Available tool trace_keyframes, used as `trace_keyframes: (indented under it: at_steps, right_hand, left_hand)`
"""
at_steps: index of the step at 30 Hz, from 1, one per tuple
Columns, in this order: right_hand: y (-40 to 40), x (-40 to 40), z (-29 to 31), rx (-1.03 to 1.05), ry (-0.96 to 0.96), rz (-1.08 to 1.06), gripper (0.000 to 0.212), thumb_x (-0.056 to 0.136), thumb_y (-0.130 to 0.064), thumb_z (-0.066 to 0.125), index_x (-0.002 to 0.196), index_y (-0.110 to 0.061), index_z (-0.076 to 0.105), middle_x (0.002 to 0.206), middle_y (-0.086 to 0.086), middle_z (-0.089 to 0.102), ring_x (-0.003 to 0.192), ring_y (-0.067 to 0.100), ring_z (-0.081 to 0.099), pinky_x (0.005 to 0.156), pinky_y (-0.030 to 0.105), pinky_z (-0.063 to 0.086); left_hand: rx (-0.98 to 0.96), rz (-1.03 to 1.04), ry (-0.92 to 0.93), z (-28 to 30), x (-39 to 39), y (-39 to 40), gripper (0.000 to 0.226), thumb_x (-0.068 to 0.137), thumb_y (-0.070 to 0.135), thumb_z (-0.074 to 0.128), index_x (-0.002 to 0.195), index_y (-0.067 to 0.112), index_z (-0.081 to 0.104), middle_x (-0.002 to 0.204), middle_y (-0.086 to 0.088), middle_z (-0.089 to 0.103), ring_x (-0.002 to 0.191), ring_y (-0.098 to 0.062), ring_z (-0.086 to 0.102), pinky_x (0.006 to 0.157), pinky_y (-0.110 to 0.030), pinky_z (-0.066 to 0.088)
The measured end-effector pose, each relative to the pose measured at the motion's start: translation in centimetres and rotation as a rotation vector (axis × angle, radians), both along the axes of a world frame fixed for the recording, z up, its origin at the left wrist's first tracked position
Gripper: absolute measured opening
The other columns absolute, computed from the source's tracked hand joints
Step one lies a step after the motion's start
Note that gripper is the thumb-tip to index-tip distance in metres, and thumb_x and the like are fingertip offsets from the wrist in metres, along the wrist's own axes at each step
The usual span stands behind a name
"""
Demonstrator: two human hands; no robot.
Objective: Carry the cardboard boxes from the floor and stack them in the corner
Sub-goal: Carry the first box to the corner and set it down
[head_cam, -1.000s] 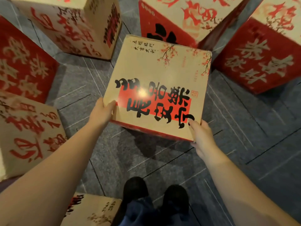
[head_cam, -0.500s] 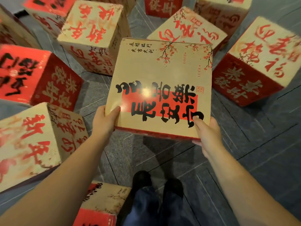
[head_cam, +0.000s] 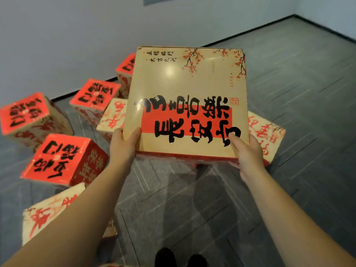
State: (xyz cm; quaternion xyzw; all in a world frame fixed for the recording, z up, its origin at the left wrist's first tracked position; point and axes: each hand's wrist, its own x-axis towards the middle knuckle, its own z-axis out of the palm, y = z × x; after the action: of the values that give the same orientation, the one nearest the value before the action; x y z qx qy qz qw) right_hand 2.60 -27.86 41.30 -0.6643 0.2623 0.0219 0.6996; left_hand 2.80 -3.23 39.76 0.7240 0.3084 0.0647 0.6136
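Note:
I hold a tan cardboard box [head_cam: 186,89] with a red band, black calligraphy and plum blossoms up in front of me, well above the floor. My left hand [head_cam: 123,149] grips its near left corner, thumb on the top face. My right hand [head_cam: 248,153] grips the near right corner, thumb on top and fingers under the edge. Several more red and tan boxes lie on the floor to the left and behind it, such as one with a red top [head_cam: 63,160] and another [head_cam: 30,116] by the wall.
Dark grey tiled floor [head_cam: 289,93] stretches right toward the room's far corner [head_cam: 294,14], where two pale walls meet. One box [head_cam: 265,132] sits just right of the held box. A tan box [head_cam: 44,216] lies by my left forearm. My shoes [head_cam: 181,257] show at the bottom.
The box has risen from near the floor to chest height, and my view has tilted up to show the wall and the corner. Both hands keep the same grip.

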Motion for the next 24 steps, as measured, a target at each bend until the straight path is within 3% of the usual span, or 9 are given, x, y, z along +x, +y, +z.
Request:
trace_keyframes:
  at_steps: [3,7,11,14,16,19,23,24]
  right_hand:
    - [-1.6,0.7,3.8,0.008,-0.067,-0.059,0.027,0.089,-0.018,0.059,0.115,-0.020,0.055,0.095,-0.004,0.064,0.088,0.016,0.063,0.076,0.036,0.055]
    - [-4.8,0.8,7.8,-0.027,-0.150,-0.143,0.022,0.090,-0.019,0.057,0.111,-0.020,0.053,0.088,-0.009,0.060,0.078,0.006,0.059,0.059,0.025,0.048]
    - [-9.4,0.7,10.8,-0.057,-0.176,-0.237,0.030,0.090,-0.021,0.058,0.119,-0.015,0.053,0.102,0.001,0.062,0.081,0.010,0.059,0.061,0.026,0.048]
    - [-13.7,0.6,12.3,-0.064,-0.221,-0.306,0.024,0.090,-0.020,0.057,0.113,-0.018,0.052,0.090,-0.005,0.061,0.076,0.006,0.058,0.057,0.023,0.045]
    - [-16.9,0.7,13.1,-0.060,-0.251,-0.346,0.021,0.090,-0.018,0.057,0.110,-0.020,0.052,0.086,-0.008,0.060,0.075,0.005,0.057,0.058,0.023,0.045]
    - [-22.4,1.0,14.0,-0.069,-0.261,-0.396,0.019,0.090,-0.018,0.058,0.106,-0.023,0.050,0.085,-0.008,0.059,0.074,0.006,0.056,0.059,0.024,0.046]
    - [-30.8,1.9,15.8,-0.132,-0.248,-0.427,0.022,0.089,-0.022,0.059,0.110,-0.022,0.052,0.085,-0.007,0.059,0.074,0.008,0.056,0.059,0.026,0.048]
    - [-32.9,2.2,16.4,-0.144,-0.254,-0.434,0.021,0.089,-0.022,0.059,0.109,-0.022,0.052,0.084,-0.007,0.059,0.073,0.008,0.056,0.059,0.026,0.049]
  left_hand:
    - [0.015,-0.056,-0.097,3.9,1.7,-1.5,0.034,0.091,0.029,0.054,0.118,0.011,0.045,0.096,0.000,0.053,0.084,-0.017,0.054,0.059,-0.028,0.050]
    - [-0.038,-0.156,-0.120,7.7,4.0,-4.3,0.030,0.088,0.033,0.058,0.109,0.016,0.045,0.112,-0.007,0.056,0.104,-0.028,0.057,0.083,-0.047,0.051]
    - [-0.075,-0.241,-0.192,10.9,6.1,-9.5,0.034,0.089,0.030,0.058,0.114,0.010,0.045,0.112,-0.011,0.054,0.093,-0.022,0.054,0.069,-0.035,0.047]
    - [-0.082,-0.325,-0.257,12.8,7.5,-14.6,0.042,0.091,0.026,0.055,0.124,0.003,0.043,0.106,-0.007,0.050,0.081,-0.014,0.051,0.058,-0.027,0.043]
    - [-0.085,-0.363,-0.278,13.8,8.2,-18.2,0.042,0.092,0.026,0.054,0.125,0.003,0.042,0.107,-0.006,0.048,0.086,-0.016,0.050,0.061,-0.028,0.046]
    - [-0.115,-0.386,-0.267,14.7,9.6,-24.2,0.044,0.091,0.029,0.055,0.125,0.007,0.041,0.111,-0.007,0.049,0.099,-0.024,0.052,0.078,-0.041,0.051]
    - [-0.148,-0.416,-0.258,15.8,11.4,-33.0,0.031,0.091,0.029,0.054,0.113,0.013,0.040,0.106,-0.006,0.053,0.089,-0.022,0.054,0.060,-0.032,0.052]
    - [-0.147,-0.426,-0.260,16.2,11.9,-35.3,0.029,0.091,0.030,0.054,0.111,0.015,0.039,0.108,-0.007,0.053,0.090,-0.022,0.054,0.063,-0.033,0.052]
